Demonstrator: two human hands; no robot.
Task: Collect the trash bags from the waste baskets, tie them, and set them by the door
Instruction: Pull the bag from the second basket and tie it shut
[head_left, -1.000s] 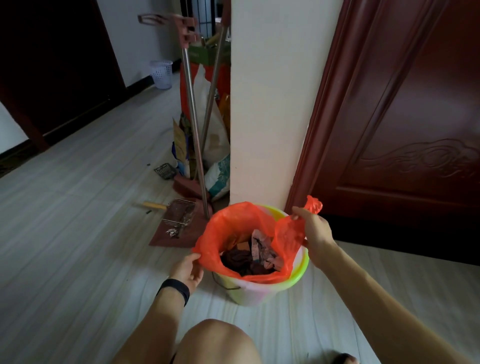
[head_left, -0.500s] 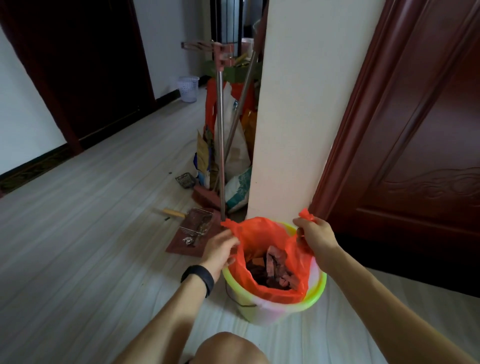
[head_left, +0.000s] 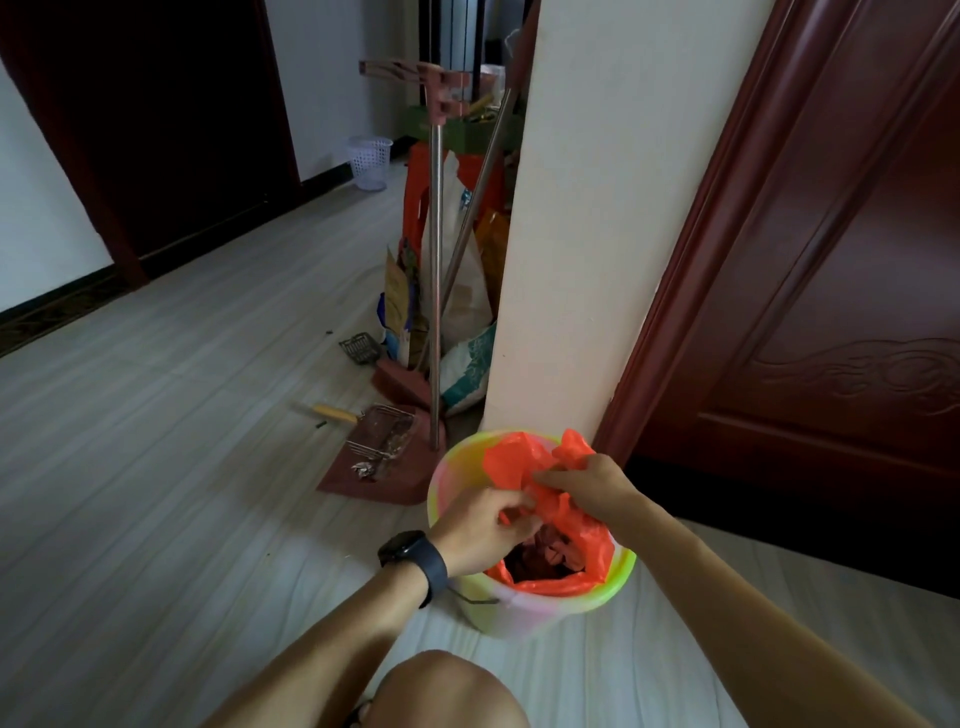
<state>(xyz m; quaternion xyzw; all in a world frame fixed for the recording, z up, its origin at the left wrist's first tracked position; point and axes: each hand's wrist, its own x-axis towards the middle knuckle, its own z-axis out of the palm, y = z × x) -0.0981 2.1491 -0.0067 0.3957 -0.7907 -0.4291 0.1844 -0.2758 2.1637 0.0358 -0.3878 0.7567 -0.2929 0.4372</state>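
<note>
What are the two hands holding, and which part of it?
The left hand and the right hand both pinch the orange trash bag by its bunched top edge, above the waste basket it sits in.

The orange trash bag (head_left: 519, 462) sat inside the pastel plastic waste basket (head_left: 524, 613). Its thin film was crumpled and its upper edges were gathered over the middle, where the left hand (head_left: 483, 525) and the right hand (head_left: 587, 488) pinched them. Its near edge lay against the basket's rim. Dark and reddish scraps, perhaps paper, showed in the opening. The basket, yellow-green at the rim, stood upright on the floor at the wall corner, just beside the dark red door (head_left: 831, 312). A white lattice waste basket (head_left: 370, 162) stood upright far off by the wall.
</note>
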